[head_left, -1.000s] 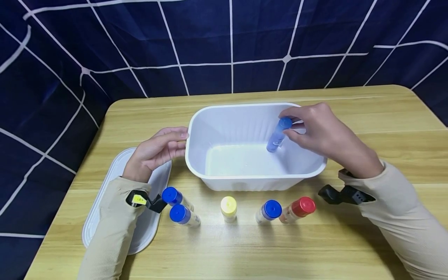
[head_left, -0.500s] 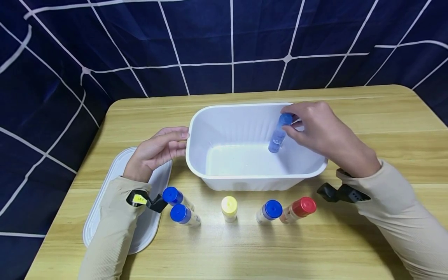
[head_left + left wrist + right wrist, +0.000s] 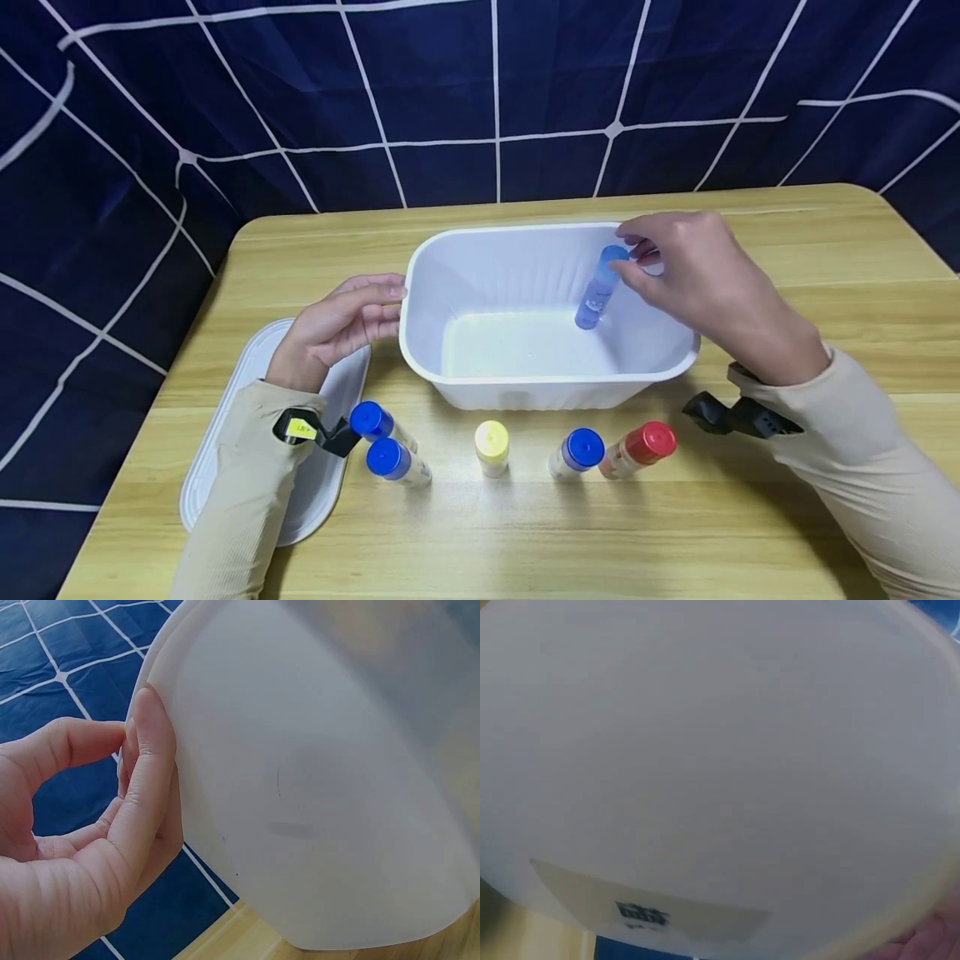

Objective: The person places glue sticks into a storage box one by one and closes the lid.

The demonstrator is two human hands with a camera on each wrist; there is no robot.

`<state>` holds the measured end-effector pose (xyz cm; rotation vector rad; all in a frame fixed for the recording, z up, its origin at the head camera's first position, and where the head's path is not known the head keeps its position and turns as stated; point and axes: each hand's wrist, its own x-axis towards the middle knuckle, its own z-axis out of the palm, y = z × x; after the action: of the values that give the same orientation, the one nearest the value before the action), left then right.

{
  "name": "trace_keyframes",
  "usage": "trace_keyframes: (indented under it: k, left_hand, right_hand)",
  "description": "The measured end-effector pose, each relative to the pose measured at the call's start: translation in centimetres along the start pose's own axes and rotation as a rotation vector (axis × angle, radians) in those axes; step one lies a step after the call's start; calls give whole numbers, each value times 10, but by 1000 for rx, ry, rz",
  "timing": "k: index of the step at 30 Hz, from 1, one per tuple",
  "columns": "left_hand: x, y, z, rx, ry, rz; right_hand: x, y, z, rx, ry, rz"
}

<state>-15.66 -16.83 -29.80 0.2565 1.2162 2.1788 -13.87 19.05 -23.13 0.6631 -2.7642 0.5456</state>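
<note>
A white plastic tub (image 3: 517,392) stands mid-table. My left hand (image 3: 348,321) holds its left rim; in the left wrist view that hand's fingers (image 3: 146,772) lie along the outer wall and the thumb meets the rim. Inside the tub, at the right, a blue glue stick (image 3: 596,300) stands upright, leaning slightly. My right hand (image 3: 701,262) reaches over the right rim, its thumb overlapping the blue cap and its other fingers spread off to the cap's right. In the right wrist view the tub's outer wall (image 3: 720,765) hides most of that hand.
In front of the tub stand glue sticks: two blue-capped ones (image 3: 388,458) at left, a yellow-capped one (image 3: 492,450), another blue-capped one (image 3: 582,450) and a red-capped one (image 3: 648,443). A white lid (image 3: 311,500) lies under my left forearm. Dark blue cloth (image 3: 442,92) hangs behind the table.
My right hand first lifts slightly with the glue stick held by its cap, then shifts right and its fingers loosen from the cap. The left hand and the tub stay in place.
</note>
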Motion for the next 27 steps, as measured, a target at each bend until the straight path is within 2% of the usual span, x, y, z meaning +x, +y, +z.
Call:
trace_keyframes:
  k: [11, 15, 19, 24, 27]
  left_hand:
    - [2, 0, 2, 10, 6, -10]
    - [1, 0, 2, 42, 10, -3]
    - [0, -1, 3, 36, 22, 4]
    - [-1, -1, 6, 42, 63, 22]
    - [1, 0, 7, 37, 67, 23]
  right_hand:
    - [-36, 7, -22, 119, 257, -52]
    - [-52, 11, -26, 152, 300, -24]
    - [-73, 15, -27, 201, 310, 46]
    - [-111, 16, -17, 434, 257, 133]
    - [-134, 15, -8, 631, 231, 183]
